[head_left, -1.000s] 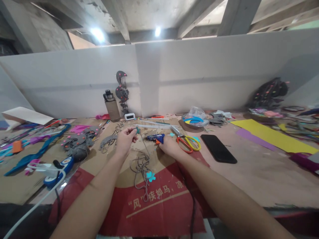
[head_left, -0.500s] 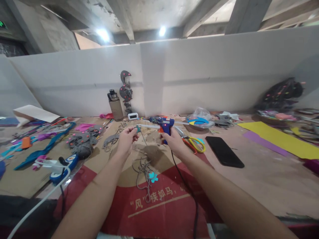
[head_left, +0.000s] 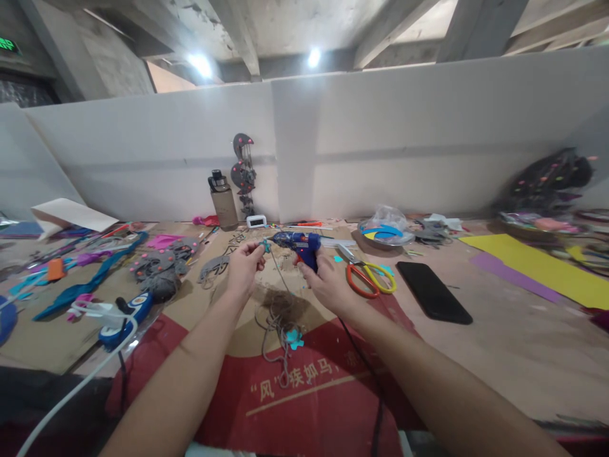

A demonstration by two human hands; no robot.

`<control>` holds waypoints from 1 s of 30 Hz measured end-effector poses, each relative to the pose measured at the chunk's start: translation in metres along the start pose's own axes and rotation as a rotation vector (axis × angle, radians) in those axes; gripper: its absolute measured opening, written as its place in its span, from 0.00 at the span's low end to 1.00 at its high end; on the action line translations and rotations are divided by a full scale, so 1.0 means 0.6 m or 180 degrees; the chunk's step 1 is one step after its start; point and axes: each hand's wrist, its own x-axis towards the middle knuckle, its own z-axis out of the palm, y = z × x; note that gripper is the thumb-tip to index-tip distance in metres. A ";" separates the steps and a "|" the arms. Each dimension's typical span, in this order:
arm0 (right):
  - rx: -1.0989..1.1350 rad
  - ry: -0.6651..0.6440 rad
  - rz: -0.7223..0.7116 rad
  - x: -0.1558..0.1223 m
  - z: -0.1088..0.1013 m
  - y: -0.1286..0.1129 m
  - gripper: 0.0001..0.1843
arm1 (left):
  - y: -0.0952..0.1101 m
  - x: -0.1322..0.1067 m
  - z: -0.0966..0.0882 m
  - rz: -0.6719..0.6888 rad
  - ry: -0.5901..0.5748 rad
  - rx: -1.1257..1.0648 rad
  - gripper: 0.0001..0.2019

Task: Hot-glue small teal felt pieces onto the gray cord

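Note:
In my right hand (head_left: 323,279) is a blue hot glue gun (head_left: 302,246), its fingers wrapped round the handle. The nozzle points left and is close to a small teal cutout (head_left: 265,245) pinched in my left hand (head_left: 246,266); whether they touch I cannot tell. A grey string (head_left: 280,271) hangs from the cutout down to a loose tangle of grey cord (head_left: 273,339) on the cardboard. Beside that tangle lies a bright blue flower-shaped cutout (head_left: 294,339).
Scissors with orange and yellow handles (head_left: 373,279) and a black phone (head_left: 432,292) lie to the right. A blue power strip (head_left: 126,320) with a white cable is at left. A bottle (head_left: 222,202) stands by the partition. The glue gun's black cord runs off the front edge.
The glue gun has moved left and turned, bringing its nozzle to the teal cutout in my left hand. The left hand has hardly moved.

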 end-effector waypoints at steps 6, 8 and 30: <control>-0.0063 -0.0161 0.0010 -0.001 -0.002 -0.007 0.12 | -0.002 -0.001 0.000 0.0013 -0.0023 0.0001 0.12; -0.0072 -0.0207 0.0043 -0.002 -0.003 -0.009 0.13 | -0.001 -0.003 0.001 0.0018 -0.0055 -0.0019 0.12; -0.0278 -0.0283 0.0096 -0.004 -0.006 -0.017 0.18 | 0.009 -0.012 0.009 0.0038 -0.0078 -0.0054 0.11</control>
